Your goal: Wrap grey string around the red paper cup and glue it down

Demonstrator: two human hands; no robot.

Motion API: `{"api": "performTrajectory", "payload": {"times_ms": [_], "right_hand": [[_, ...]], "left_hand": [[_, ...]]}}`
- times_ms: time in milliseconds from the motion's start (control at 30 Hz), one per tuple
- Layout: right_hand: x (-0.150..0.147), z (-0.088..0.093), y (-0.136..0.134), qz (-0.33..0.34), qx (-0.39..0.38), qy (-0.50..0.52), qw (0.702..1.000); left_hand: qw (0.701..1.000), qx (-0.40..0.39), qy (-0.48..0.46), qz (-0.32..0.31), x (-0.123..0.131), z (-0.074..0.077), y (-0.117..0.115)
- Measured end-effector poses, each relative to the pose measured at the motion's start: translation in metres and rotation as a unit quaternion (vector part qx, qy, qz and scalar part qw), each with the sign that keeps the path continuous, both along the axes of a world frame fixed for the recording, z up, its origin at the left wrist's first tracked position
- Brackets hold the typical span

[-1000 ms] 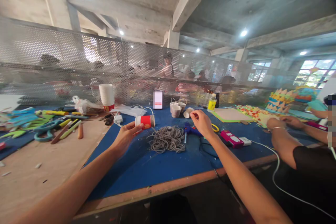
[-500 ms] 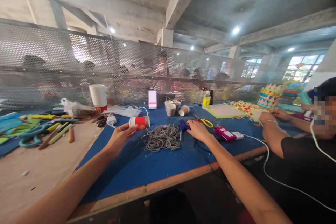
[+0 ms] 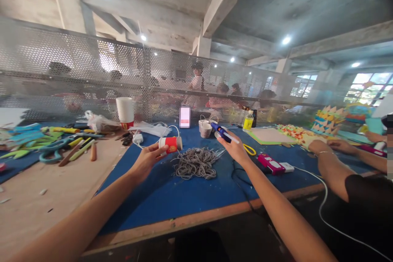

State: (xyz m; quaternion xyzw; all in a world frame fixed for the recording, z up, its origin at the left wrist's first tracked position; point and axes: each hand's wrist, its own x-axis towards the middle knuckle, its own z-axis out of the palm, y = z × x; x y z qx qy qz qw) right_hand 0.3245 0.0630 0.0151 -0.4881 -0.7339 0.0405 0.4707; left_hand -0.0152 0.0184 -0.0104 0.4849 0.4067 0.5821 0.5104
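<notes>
My left hand [image 3: 146, 162] holds a red and white paper cup [image 3: 170, 144] on its side above the blue mat [image 3: 190, 196], fingers wrapped round its base. My right hand [image 3: 236, 149] is closed on a blue hot glue gun [image 3: 221, 132], lifted off the mat with its nozzle pointing up and left. A loose heap of grey cord [image 3: 196, 163] lies on the mat between my two hands, and a strand runs from it up to the cup.
Small cord-wrapped cups [image 3: 205, 127], a lit phone [image 3: 184, 116], a yellow bottle [image 3: 247, 122], yellow scissors [image 3: 250, 149] and a pink device [image 3: 270, 162] lie beyond. A cup stack [image 3: 125, 111] and tools [image 3: 55, 147] sit left. Another person's arms [image 3: 334, 159] work at right. A mesh screen [image 3: 92, 77] backs the table.
My right hand dropped from a raised pinch to the mat, took hold of the blue glue gun and lifted it. My left hand kept the cup in place.
</notes>
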Motion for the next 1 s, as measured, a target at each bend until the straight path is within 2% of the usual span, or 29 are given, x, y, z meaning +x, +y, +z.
{"api": "performTrajectory", "payload": {"times_ms": [133,200,300,467,533,633,867,1000], "right_hand": [[-0.048,0.013,-0.010,0.100,-0.046,0.040,0.993],[-0.069,0.010,-0.015,0.135,-0.046,0.034,0.989],[-0.088,-0.003,-0.018,0.163,-0.055,0.025,0.985],[-0.092,-0.029,-0.015,0.190,-0.087,0.026,0.978],[-0.091,-0.033,-0.015,0.194,-0.061,0.010,0.979],[-0.092,-0.033,-0.018,0.176,-0.009,-0.013,0.984],[-0.087,-0.029,-0.023,0.158,0.041,-0.067,0.984],[-0.086,-0.024,-0.029,0.141,0.041,-0.102,0.984]], "left_hand": [[1.000,-0.008,-0.014,-0.009,-0.002,-0.002,0.001],[0.999,-0.025,-0.030,-0.005,-0.003,-0.002,0.003],[0.996,-0.049,-0.069,0.000,-0.004,-0.003,0.006],[0.991,-0.042,-0.125,-0.013,-0.005,-0.006,0.011],[0.990,-0.048,-0.132,-0.011,-0.003,-0.006,0.010],[0.990,-0.052,-0.128,-0.010,0.000,-0.003,0.006],[0.992,-0.045,-0.114,-0.002,0.001,-0.002,0.006],[0.994,-0.035,-0.108,-0.001,0.001,-0.003,0.007]]}}
